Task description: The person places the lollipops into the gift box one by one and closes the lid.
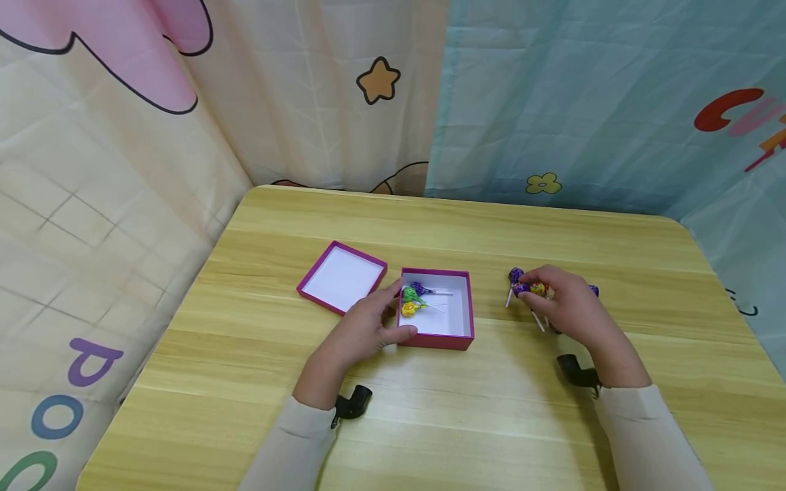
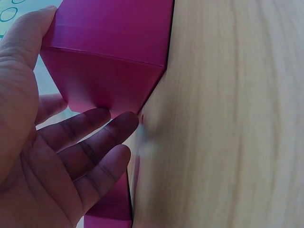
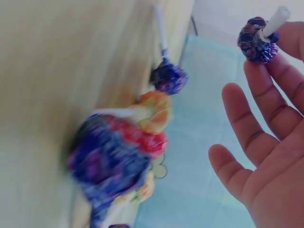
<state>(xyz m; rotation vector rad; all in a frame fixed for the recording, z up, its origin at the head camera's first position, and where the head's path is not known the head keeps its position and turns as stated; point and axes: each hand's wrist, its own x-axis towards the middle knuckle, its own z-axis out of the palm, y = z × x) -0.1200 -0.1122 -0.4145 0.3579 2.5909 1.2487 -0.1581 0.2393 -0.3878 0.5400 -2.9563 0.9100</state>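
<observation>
A purple-wrapped lollipop (image 3: 256, 40) is pinched between the thumb and fingers of my right hand (image 1: 574, 303), above a loose group of lollipops. Among that group are a purple lollipop (image 1: 516, 274) and a yellow-orange one (image 1: 539, 289); the hand partly covers others. My left hand (image 1: 368, 324) rests at the left side of an open magenta box (image 1: 468, 307), its thumb at the front corner and its fingertips on the side wall, fingers spread. Inside the white-lined box lie a purple lollipop (image 1: 419, 288), a green lollipop (image 1: 410, 294) and a yellow lollipop (image 1: 408, 309).
The magenta lid (image 1: 344, 276), white inside, lies upturned left of the box, close to the left fingers. All stands on a wood-grain table (image 1: 430, 423). Printed curtains (image 1: 319, 102) hang behind the table and at its sides. Both wrists carry black camera mounts (image 1: 354, 402).
</observation>
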